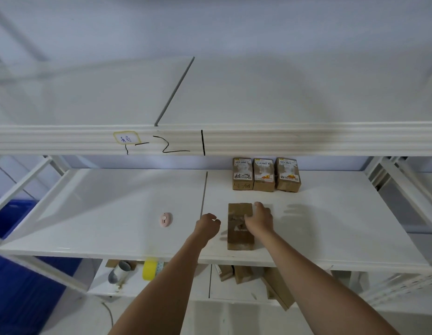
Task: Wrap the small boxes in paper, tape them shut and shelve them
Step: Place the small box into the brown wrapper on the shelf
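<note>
- A brown paper-wrapped box (240,226) lies flat on the middle shelf (101,213), close to the shelf's front edge and just right of the seam between its two white panels.
- The right hand (259,220) rests on top of that box, toward its right long edge; the fingers curl over the top and far right side, so this grip has hold of the box.
- The left hand (207,224) is just left of the box, apart from it, at the panel seam; its fingers are loosely curled and its grip is released, holding nothing.
- Three wrapped boxes (264,174) with printed labels stand upright side by side at the back edge of the same shelf, on the right panel, well behind the box under the hand. The leftmost has black handwriting on its front.
- A small pink rounded object (165,219) lies on the left panel, near the seam and left of the left hand; what it is I cannot tell.
- The upper shelf's front rail (307,140) carries a yellow-bordered tag (126,137) and black marker strokes.
- On the lower shelf, under the front edge, lie a yellow tape roll (149,270), a grey-and-white tube (119,272) and several brown boxes (244,274), partly hidden.
- A blue bin (21,274) sits beyond the shelf's left side.
</note>
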A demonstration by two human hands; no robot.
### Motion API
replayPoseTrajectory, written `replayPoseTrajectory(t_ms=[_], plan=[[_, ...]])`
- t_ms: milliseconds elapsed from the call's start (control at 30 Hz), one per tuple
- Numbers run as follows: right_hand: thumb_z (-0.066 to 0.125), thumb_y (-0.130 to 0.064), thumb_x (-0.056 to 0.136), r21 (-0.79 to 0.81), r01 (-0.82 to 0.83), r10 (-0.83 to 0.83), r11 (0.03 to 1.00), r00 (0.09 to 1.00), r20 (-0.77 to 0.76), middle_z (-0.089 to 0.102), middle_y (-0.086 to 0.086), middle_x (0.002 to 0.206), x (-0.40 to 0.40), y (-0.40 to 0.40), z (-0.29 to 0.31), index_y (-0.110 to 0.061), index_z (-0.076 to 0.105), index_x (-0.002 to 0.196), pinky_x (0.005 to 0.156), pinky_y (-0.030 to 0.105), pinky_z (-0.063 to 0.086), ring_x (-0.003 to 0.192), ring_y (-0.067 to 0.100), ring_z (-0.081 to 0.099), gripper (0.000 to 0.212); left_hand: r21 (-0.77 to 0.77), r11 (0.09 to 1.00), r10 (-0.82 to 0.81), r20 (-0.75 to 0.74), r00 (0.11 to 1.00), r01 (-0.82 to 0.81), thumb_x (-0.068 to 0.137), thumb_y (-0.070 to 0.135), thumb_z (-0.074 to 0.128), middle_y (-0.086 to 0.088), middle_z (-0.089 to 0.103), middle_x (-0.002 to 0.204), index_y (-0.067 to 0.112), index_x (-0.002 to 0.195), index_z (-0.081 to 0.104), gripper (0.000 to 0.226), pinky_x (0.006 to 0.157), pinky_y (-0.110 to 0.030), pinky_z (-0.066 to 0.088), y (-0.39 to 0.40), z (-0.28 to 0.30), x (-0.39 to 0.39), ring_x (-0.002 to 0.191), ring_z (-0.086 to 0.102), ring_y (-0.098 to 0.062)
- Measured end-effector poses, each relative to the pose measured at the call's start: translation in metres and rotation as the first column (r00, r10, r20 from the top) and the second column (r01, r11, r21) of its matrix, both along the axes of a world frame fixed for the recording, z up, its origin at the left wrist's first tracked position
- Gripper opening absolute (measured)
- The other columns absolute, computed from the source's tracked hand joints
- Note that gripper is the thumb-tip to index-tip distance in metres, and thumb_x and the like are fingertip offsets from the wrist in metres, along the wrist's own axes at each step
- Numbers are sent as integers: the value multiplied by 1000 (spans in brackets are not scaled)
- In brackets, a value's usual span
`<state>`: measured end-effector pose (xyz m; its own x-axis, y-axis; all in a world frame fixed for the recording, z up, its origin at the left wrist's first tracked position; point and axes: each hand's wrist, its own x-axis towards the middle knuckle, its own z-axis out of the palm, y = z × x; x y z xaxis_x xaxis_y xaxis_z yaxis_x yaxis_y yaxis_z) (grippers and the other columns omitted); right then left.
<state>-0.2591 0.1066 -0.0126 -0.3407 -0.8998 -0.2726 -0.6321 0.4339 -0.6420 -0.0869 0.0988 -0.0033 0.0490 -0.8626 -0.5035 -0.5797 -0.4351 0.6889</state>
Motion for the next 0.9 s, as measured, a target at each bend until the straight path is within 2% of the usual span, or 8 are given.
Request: replayPoseTrajectory(t_ms=[200,300,367,467,600,700,767,900], plan=[[59,-25,97,-39,-101,99,994,993,-70,45,12,145,25,4,10,-16,38,149,111,47,39,133,32,44,57,-43,997,62,56,996,-60,101,21,49,-12,59,136,13,137,56,37,99,-37,53,14,13,18,117,62,-30],[56,-24,97,-85,-183,166,979,969,-181,46,13,144,40,5,17,-15,41,147,111,45,37,134,32,41,52,-68,984,166,31,986,-164,99,21,49,-13,64,126,13,131,60,35,84,-32,53,22,15,35,103,65,-28],[53,-25,99,-104,-234,207,967,952,-226,46,12,146,54,7,19,-15,41,147,111,42,35,136,31,38,51,-79,970,232,47,972,-228,97,19,48,-12,66,117,12,125,63,32,83,-31,51,29,14,51,100,64,-28],[53,-20,101,-113,-281,260,953,950,-172,42,10,150,84,8,20,-16,40,149,114,41,34,139,29,38,50,-66,949,312,68,948,-308,95,15,42,-11,60,92,11,102,61,20,82,-38,55,37,15,80,90,61,-31],[50,-15,101,-103,-393,368,914,908,-200,47,8,147,127,2,20,-17,45,147,110,40,37,135,28,45,46,-39,919,393,46,918,-391,90,13,43,-9,58,83,9,93,58,16,67,-30,45,43,7,131,71,53,-25],[48,-10,101,-66,-472,452,879,870,-194,50,10,145,158,-6,17,-14,48,144,110,38,40,133,28,47,44,17,906,423,28,906,-424,83,13,46,-11,55,82,11,82,52,7,63,-32,37,41,-5,171,69,45,-24],[45,-6,101,-23,-520,505,854,840,-198,49,10,145,181,-14,15,-13,47,144,109,37,41,133,28,48,44,58,900,431,14,902,-431,79,14,47,-13,59,83,11,79,53,7,63,-32,39,36,-12,199,69,47,-26],[47,-6,100,78,-602,602,795,765,-228,44,11,147,229,-39,15,-14,45,146,108,37,40,134,29,44,47,71,922,382,-1,924,-381,86,13,47,-17,68,95,3,91,64,20,64,-31,46,30,-11,241,74,55,-29]])
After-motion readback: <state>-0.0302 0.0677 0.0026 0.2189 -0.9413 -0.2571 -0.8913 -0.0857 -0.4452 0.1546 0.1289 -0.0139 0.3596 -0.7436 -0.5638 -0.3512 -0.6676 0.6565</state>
